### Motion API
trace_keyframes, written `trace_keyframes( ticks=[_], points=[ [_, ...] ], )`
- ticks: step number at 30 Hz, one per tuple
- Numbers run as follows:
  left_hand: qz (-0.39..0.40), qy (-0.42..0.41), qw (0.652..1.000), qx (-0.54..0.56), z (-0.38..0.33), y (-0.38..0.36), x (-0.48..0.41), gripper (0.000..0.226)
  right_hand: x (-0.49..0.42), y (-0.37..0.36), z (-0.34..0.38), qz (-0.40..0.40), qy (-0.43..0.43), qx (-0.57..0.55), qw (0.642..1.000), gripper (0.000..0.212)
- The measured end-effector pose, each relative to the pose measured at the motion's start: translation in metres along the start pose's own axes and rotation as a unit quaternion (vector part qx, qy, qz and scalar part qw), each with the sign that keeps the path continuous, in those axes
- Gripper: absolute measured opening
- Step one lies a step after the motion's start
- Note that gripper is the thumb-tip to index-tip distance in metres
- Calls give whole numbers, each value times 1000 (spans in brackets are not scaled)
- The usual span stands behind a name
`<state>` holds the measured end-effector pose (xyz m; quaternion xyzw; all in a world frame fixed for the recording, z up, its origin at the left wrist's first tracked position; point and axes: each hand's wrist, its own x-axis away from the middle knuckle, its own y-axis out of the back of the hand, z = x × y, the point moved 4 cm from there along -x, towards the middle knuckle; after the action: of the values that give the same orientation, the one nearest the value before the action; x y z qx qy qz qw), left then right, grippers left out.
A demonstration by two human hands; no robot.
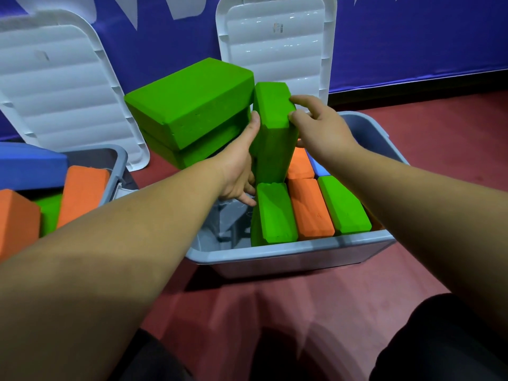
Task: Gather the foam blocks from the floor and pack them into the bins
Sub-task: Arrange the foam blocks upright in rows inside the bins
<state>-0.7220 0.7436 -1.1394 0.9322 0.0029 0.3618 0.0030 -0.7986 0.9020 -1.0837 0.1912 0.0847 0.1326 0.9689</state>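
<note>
Gripping one upright green block (272, 138): left hand (237, 171), right hand (320, 127).

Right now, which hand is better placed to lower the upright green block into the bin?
Probably right hand: it pinches the upright green block from above; left hand holds its side, over the empty part of the bin.

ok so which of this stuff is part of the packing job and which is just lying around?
In the job: upright green block, gripped by left hand and right hand; front bin; left bin; stacked green blocks.
Lying about: left white lid; right white lid, both propped up by the blue wall.
</note>
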Motion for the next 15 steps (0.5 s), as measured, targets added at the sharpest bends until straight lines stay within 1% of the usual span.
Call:
trace_keyframes(
  ticks=[2, 3, 6, 7, 9, 11, 12, 14, 15],
  points=[
    [27, 1, 999, 32, -2, 2, -1, 143, -1, 0, 1, -6, 5, 10, 1000, 43],
    [28, 0, 999, 36, -2, 3, -1, 140, 0, 0, 1, -4, 8, 18, 1000, 41],
    [0, 2, 1000, 29, 2, 12, -8, 126, -1, -4, -8, 11, 14, 57, 998, 41],
    [-8, 3, 1000, 20, 4, 13, -10, 118, -2, -6, -12, 19, 12, 77, 997, 42],
    [-35, -6, 999, 9, 9, 16, -16, 91, -4, -14, -17, 56, 10, 131, 990, 43],
    [-95, -22, 995, -5, 17, 19, -23, 61, -4, -26, -27, 115, 11, 231, 966, 44],
    [-126, -26, 992, -16, 22, 20, -28, 53, -2, -34, -33, 147, 16, 291, 945, 44],
    [-170, -29, 984, -36, 32, 20, -37, 46, 4, -48, -41, 199, 35, 383, 902, 40],
    [-184, -30, 982, -41, 35, 20, -41, 46, 5, -53, -43, 212, 45, 412, 885, 38]
  ],
)
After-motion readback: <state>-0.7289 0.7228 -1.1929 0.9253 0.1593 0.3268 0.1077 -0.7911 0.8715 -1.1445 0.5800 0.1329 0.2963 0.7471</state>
